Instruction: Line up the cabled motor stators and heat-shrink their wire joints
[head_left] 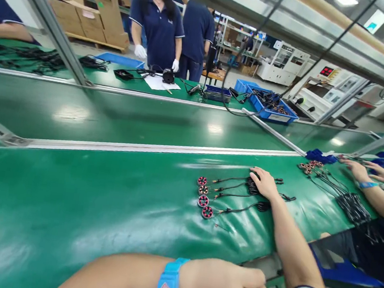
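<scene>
On the green mat, several round coils with red and black parts (202, 201) stand in a short column, with black cables (238, 196) running right from them. My right hand (264, 183) is over the upper cables, its fingers curved round a bundled black cable (251, 186). Low in the view and close to the camera is my left hand (219, 287), with a blue band on its wrist. Its fingers are curled in, and whatever they hold is hidden. It is apart from the coils and cables.
At right, another person's hands (358, 171) are near copper coils (311, 166) and bundled cables (354, 208). A white-edged rail (142, 147) crosses behind the mat. Beyond it are blue bins (279, 117), a white sheet (160, 83) and people in navy shirts.
</scene>
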Available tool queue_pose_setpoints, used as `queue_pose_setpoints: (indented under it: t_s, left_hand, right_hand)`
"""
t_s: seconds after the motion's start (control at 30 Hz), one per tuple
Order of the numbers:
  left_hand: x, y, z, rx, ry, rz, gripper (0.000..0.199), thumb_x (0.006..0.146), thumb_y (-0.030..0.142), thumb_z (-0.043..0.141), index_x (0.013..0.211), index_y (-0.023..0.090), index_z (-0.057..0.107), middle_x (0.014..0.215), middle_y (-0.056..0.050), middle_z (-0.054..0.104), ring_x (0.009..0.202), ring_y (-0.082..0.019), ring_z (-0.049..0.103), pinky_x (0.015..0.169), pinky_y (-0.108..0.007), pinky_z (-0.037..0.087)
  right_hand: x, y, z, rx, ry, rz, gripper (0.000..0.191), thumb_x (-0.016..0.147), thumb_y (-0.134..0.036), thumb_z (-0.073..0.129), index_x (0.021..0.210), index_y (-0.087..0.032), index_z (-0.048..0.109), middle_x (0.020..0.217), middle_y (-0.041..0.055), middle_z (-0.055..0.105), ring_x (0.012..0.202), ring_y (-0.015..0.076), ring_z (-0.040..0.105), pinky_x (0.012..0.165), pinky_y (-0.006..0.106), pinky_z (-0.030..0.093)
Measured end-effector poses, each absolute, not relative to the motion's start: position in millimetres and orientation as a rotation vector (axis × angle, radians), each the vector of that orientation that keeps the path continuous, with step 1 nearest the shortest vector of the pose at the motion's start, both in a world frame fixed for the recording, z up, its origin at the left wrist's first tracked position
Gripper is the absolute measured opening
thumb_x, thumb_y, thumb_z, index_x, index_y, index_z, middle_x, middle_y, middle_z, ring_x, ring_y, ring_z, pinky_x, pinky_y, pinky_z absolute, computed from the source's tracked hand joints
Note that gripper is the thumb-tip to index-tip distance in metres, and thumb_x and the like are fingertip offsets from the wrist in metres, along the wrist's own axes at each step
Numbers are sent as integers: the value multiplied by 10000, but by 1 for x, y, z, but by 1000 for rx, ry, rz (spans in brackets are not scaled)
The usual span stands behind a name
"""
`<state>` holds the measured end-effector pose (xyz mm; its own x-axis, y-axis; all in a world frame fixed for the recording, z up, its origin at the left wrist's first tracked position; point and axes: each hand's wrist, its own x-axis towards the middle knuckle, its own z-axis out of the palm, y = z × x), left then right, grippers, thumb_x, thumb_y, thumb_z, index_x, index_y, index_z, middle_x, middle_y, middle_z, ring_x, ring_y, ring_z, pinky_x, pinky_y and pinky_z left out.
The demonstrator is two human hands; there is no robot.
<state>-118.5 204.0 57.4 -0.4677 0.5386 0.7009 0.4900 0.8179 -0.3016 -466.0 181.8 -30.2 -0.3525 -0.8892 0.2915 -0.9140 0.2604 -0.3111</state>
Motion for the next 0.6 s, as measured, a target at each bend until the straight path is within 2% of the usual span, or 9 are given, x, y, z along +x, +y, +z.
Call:
queue_pose_setpoints:
  t_s: [0.1,0.17,0.27,0.37,0.4,0.53,0.6]
  left_hand:
    - [-118,195,60,-652,-2206,5,173,954,216,598,878,169,747,779,-25,641,703,-126,583,713,-274,532]
    - [-112,172,56,-486,-2276,-11,151,947,200,601,860,154,715,788,-29,662,712,-141,593,738,-304,524]
    - [-86,121,37,93,-2496,61,201,1003,251,514,933,207,697,883,-35,717,816,-180,636,860,-368,498]
    - [-43,74,5,891,-2659,64,306,987,375,468,1130,195,670,1143,-118,705,1100,-319,621,1001,-506,437]
    - [-29,64,-5,1072,-2665,-2,340,970,398,453,1141,191,661,1159,-126,699,1115,-341,614,1022,-530,420]
    - [6,50,-29,1288,-2712,-276,448,919,524,443,1143,177,617,1197,-157,646,1123,-356,600,964,-483,461]
    - [3,56,-30,1278,-2736,-344,402,921,542,443,1062,196,594,1082,-120,661,1041,-318,622,905,-428,469]
  right_hand:
    - [-476,187,-52,1725,-2493,632,361,983,-446,481,1132,-210,710,1215,104,699,1175,267,633,1066,456,481]
    - [-481,188,-56,1760,-2489,620,350,990,-445,474,1124,-223,708,1237,81,691,1205,249,614,1089,431,466]
    - [-484,187,-56,1793,-2479,617,351,994,-453,468,1113,-228,710,1247,74,685,1208,255,606,1098,439,455]
    - [-484,187,-57,1788,-2476,635,354,990,-461,471,1095,-226,715,1236,79,688,1183,277,611,1080,459,459]
    - [-483,187,-57,1785,-2478,642,352,987,-461,475,1088,-226,717,1231,80,690,1175,282,612,1072,461,461]
    - [-481,187,-58,1760,-2504,675,347,982,-460,484,1082,-227,720,1215,80,694,1158,291,610,1057,465,459]
    - [-480,186,-58,1744,-2520,692,345,980,-460,490,1078,-224,722,1213,75,695,1155,291,607,1063,462,451]
